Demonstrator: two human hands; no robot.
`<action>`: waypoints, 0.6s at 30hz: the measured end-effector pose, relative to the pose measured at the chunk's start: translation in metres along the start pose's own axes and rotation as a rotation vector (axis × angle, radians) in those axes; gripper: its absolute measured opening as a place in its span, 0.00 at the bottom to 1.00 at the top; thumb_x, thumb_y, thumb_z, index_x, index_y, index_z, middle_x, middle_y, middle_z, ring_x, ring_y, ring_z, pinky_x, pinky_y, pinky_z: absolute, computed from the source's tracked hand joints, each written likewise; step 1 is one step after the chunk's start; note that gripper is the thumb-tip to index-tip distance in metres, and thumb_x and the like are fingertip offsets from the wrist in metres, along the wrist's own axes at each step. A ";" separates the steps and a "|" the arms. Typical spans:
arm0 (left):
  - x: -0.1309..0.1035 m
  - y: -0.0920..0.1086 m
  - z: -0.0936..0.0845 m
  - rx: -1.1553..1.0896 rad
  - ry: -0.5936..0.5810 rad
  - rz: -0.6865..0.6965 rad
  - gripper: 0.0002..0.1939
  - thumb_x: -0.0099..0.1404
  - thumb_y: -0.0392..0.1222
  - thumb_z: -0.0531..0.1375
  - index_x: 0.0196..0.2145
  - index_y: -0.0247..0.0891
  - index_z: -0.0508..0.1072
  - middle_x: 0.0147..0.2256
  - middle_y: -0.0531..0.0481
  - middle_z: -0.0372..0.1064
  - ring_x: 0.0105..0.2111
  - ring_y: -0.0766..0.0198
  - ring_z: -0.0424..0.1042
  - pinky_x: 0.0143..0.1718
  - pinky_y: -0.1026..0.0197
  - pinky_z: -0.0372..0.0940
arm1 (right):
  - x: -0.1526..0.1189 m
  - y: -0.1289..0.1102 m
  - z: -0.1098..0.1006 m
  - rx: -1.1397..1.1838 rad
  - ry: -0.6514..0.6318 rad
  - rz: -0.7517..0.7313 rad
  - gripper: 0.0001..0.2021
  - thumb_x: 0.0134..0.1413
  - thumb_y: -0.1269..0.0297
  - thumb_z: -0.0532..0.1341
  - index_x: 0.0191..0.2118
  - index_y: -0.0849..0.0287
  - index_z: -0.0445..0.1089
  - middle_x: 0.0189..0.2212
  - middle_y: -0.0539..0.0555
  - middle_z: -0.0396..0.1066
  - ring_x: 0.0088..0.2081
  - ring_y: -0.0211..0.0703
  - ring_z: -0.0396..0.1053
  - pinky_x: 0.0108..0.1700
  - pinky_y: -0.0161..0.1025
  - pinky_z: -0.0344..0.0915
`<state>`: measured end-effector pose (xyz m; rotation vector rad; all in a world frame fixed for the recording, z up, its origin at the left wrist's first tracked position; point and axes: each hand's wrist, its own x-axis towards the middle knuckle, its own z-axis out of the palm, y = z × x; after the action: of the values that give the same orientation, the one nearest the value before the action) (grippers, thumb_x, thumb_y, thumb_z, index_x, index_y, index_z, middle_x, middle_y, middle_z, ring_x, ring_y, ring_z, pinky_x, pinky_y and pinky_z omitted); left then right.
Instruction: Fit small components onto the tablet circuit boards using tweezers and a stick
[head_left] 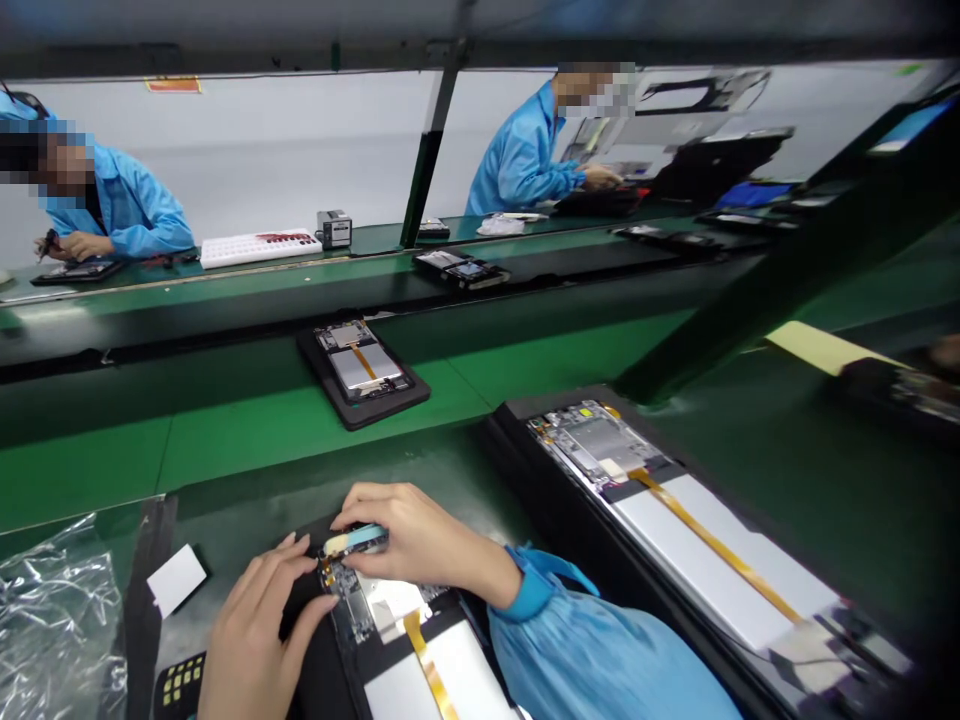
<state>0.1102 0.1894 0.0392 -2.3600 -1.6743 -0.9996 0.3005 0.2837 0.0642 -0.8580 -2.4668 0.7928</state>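
Note:
An opened tablet (390,600) lies in front of me, its circuit board, silver battery and orange ribbon cable exposed. My left hand (259,625) curls round the tablet's upper left corner, with the thumb on the board's edge and the fingertips at the top. Pinched in my right hand (412,535) is a small light-blue and cream bar-shaped piece (356,541), held at the top edge of the board. Its exact kind cannot be made out. My right wrist and blue sleeve (592,640) lie across the tablet's right side.
To the right lies another opened tablet (697,540) on a black pad. A third (364,365) sits ahead on the green bench (247,430). At left are clear plastic film (56,620), a white card (176,580) and a black keypad (180,685). Two people in blue work across.

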 end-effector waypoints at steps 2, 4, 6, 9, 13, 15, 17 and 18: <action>0.002 0.002 -0.001 -0.006 0.014 0.000 0.12 0.67 0.50 0.53 0.38 0.42 0.70 0.39 0.50 0.77 0.41 0.62 0.76 0.37 0.63 0.72 | 0.000 -0.001 0.000 -0.012 0.005 0.004 0.13 0.44 0.76 0.71 0.39 0.61 0.76 0.35 0.49 0.72 0.33 0.39 0.72 0.34 0.30 0.63; 0.003 0.003 -0.002 -0.009 0.023 0.000 0.12 0.67 0.50 0.52 0.37 0.42 0.69 0.38 0.50 0.77 0.40 0.62 0.76 0.37 0.63 0.72 | -0.001 -0.002 0.001 -0.031 0.008 0.007 0.12 0.45 0.75 0.71 0.39 0.60 0.76 0.34 0.48 0.72 0.32 0.39 0.72 0.34 0.30 0.63; 0.003 0.004 -0.002 -0.014 0.019 -0.005 0.11 0.67 0.50 0.52 0.37 0.42 0.69 0.37 0.50 0.76 0.40 0.62 0.76 0.37 0.63 0.72 | -0.001 -0.003 0.002 -0.049 0.010 0.004 0.12 0.45 0.74 0.71 0.38 0.60 0.76 0.34 0.48 0.72 0.32 0.39 0.72 0.33 0.30 0.63; 0.003 0.004 -0.002 -0.018 0.002 -0.017 0.11 0.67 0.50 0.52 0.37 0.42 0.68 0.38 0.50 0.76 0.41 0.63 0.76 0.37 0.63 0.71 | -0.001 -0.004 0.006 -0.062 0.029 -0.022 0.14 0.43 0.72 0.73 0.38 0.60 0.75 0.35 0.48 0.72 0.32 0.40 0.72 0.32 0.30 0.62; 0.004 0.004 -0.004 -0.027 -0.002 -0.031 0.12 0.67 0.51 0.53 0.38 0.42 0.69 0.38 0.51 0.76 0.40 0.64 0.75 0.37 0.64 0.71 | -0.001 -0.006 0.014 -0.104 0.050 -0.065 0.14 0.43 0.71 0.72 0.39 0.59 0.75 0.36 0.47 0.72 0.29 0.37 0.71 0.30 0.30 0.61; 0.005 0.004 -0.005 -0.038 0.005 -0.037 0.12 0.66 0.52 0.53 0.37 0.43 0.69 0.37 0.52 0.76 0.40 0.64 0.75 0.37 0.65 0.71 | -0.001 -0.006 0.016 -0.111 0.045 -0.073 0.13 0.43 0.72 0.71 0.39 0.59 0.75 0.35 0.47 0.72 0.28 0.36 0.70 0.29 0.30 0.60; 0.004 0.003 -0.005 -0.066 -0.001 -0.052 0.11 0.66 0.51 0.54 0.37 0.43 0.70 0.38 0.52 0.76 0.40 0.64 0.75 0.37 0.65 0.70 | -0.001 -0.007 0.016 -0.083 0.041 -0.067 0.12 0.44 0.74 0.70 0.38 0.59 0.75 0.35 0.47 0.72 0.28 0.36 0.70 0.29 0.30 0.60; 0.004 0.003 -0.005 -0.086 -0.013 -0.069 0.10 0.66 0.50 0.54 0.37 0.43 0.70 0.38 0.52 0.75 0.41 0.64 0.75 0.38 0.64 0.70 | -0.001 -0.007 0.016 -0.063 0.039 -0.058 0.11 0.44 0.75 0.70 0.37 0.59 0.75 0.35 0.47 0.72 0.28 0.36 0.70 0.30 0.29 0.60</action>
<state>0.1111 0.1894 0.0457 -2.3808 -1.7625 -1.0913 0.2895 0.2728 0.0568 -0.8125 -2.4822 0.6751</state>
